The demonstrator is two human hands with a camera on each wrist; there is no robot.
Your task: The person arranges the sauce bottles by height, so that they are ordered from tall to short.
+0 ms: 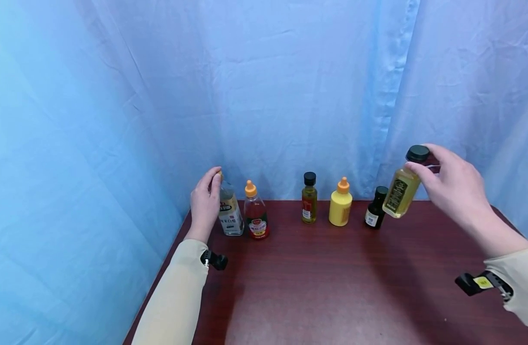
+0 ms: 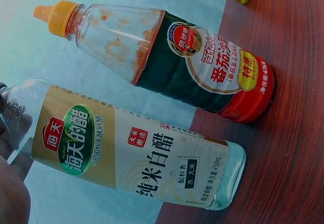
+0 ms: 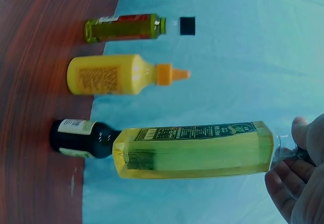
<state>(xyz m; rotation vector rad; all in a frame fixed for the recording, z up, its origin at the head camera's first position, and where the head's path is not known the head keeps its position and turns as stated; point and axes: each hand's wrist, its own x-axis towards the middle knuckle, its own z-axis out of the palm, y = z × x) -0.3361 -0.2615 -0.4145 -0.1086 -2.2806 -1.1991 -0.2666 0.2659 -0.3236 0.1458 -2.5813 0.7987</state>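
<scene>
My left hand (image 1: 205,202) grips the top of a clear white rice vinegar bottle (image 2: 126,148), which stands on the table. Beside it is a ketchup squeeze bottle (image 2: 202,72) with an orange nozzle cap, its upper part smeared and see-through. My right hand (image 1: 455,181) holds a bottle of pale yellow oil (image 1: 402,191) by the neck, just under its dark green cap. That oil bottle hangs in the air, tilted, its base toward the lower left. Close by its base stands a small dark bottle (image 1: 377,208), partly overlapped by the oil bottle in the right wrist view.
A small olive-green oil bottle (image 1: 309,199) with a black cap and a yellow squeeze bottle (image 1: 340,203) stand along the back of the dark red wooden table (image 1: 307,287). Light blue curtains (image 1: 289,96) hang behind the table and on the left.
</scene>
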